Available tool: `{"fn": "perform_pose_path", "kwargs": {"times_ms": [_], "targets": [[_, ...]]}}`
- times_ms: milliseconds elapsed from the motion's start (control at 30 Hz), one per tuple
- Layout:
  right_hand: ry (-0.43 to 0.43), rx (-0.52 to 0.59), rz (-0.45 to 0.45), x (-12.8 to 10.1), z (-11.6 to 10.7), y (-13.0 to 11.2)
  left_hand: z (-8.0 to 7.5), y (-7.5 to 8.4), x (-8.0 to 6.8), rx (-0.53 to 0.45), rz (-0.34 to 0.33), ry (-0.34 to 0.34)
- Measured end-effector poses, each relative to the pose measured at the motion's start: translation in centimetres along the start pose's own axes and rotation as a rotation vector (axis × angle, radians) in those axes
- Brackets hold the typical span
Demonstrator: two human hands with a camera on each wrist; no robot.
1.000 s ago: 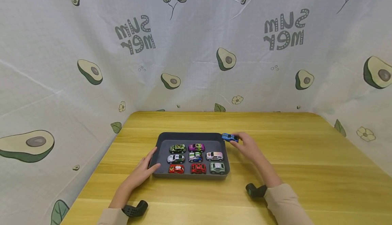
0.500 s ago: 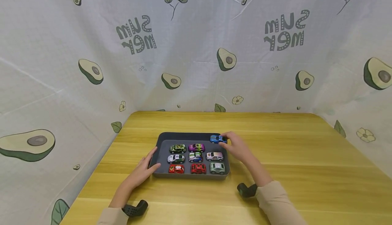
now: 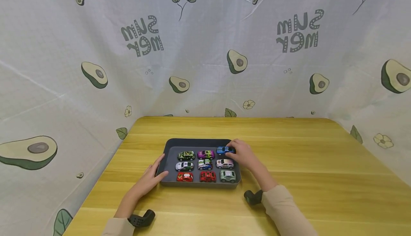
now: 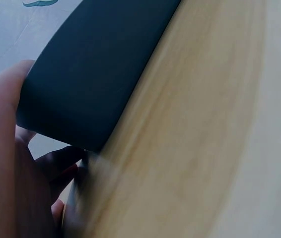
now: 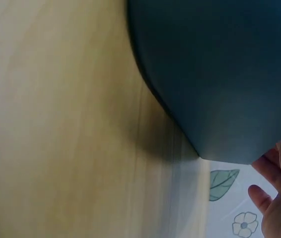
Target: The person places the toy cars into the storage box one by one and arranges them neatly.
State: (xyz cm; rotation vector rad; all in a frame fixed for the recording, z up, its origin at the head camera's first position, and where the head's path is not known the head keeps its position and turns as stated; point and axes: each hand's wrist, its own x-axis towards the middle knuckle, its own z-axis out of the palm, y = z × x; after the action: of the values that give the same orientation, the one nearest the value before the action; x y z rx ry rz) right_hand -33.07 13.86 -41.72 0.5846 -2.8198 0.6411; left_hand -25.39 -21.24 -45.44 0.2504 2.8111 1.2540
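Blue car (image 3: pixel 223 150) pinched by right hand (image 3: pixel 244 155), head view only, left hand (image 3: pixel 151 179) steadying tray (image 3: pixel 199 142)

head: high, looking forward-down over table (image 3: pixel 321 164) | wrists: very close, low beside tray (image 4: pixel 96 74) wall | shared: tray, tabletop

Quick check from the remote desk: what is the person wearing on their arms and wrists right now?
Both arms wear light beige long sleeves, the left sleeve and right sleeve ending at the wrists. A black, curved wrist-worn device sits at each cuff: the left device and right device. The left hand and right hand are bare, without gloves.
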Motion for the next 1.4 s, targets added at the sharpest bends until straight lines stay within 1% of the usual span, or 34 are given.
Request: {"fn": "perform_pose_path", "kwargs": {"times_ms": [133,433,667,800,933,1000,1100,1200,1400], "targets": [[-0.036,-0.034,0.021,0.3,0.3,-0.1,0.0,0.0,0.0,0.009,-0.005,-0.002],[-0.053,-0.136,-0.002,0.6,0.2,-0.4,-0.1,0.1,0.0,0.006,-0.004,0.000],[-0.104,-0.197,0.032,0.8,-0.1,-1.0,0.0,0.1,-0.1,0.003,-0.006,-0.006],[-0.120,-0.228,0.030,0.9,-0.2,-1.2,0.0,0.1,-0.1,0.002,-0.004,-0.006],[-0.135,-0.235,0.029,1.0,-0.3,-1.3,-0.1,0.1,-0.1,0.008,-0.003,-0.004],[-0.139,-0.222,0.032,0.9,-0.2,-1.2,0.0,0.1,-0.1,0.012,-0.003,-0.005],[-0.121,-0.180,0.037,0.7,-0.1,-0.8,0.2,0.1,-0.1,0.013,-0.006,-0.004],[-0.079,-0.120,0.042,0.3,0.1,-0.5,0.2,0.1,0.0,0.002,-0.005,-0.005],[0.008,0.045,0.040,-0.4,-0.1,-0.5,-0.1,0.2,0.0,0.007,0.008,0.002]]}}
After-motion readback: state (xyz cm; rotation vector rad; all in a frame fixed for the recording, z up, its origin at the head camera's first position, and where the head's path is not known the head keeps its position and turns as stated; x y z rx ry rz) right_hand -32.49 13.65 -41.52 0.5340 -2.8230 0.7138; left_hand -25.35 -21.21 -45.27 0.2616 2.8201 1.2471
